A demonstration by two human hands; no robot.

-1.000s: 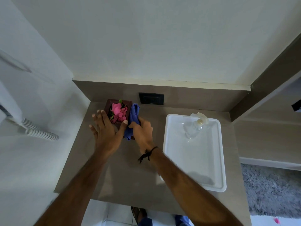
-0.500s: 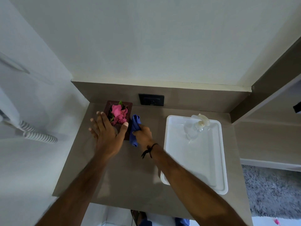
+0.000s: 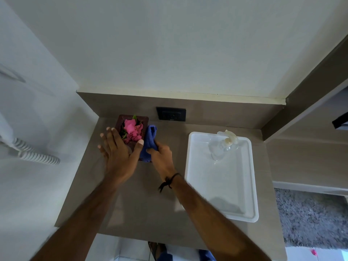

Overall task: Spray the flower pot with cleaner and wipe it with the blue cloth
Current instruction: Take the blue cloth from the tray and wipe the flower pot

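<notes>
A dark brown square flower pot (image 3: 145, 119) with pink flowers (image 3: 133, 129) stands at the back left of the counter, near the wall. My left hand (image 3: 119, 153) rests against the pot's near left side, fingers spread, thumb on its front rim. My right hand (image 3: 162, 155) grips a bunched blue cloth (image 3: 150, 139) and presses it against the pot's right side. A clear spray bottle (image 3: 223, 145) with a pale trigger head lies in the white tray (image 3: 244, 208) to the right.
The counter (image 3: 143, 204) is a taupe slab hemmed by walls at the back and left. A black socket plate (image 3: 171, 113) sits on the back panel. A white coiled cord (image 3: 35, 155) hangs at left. Grey carpet (image 3: 310, 217) lies beyond the right edge.
My right hand has slid the blue cloth along the pot's right side, drawing back slightly and then pressing up again. My left hand has stayed on the pot.
</notes>
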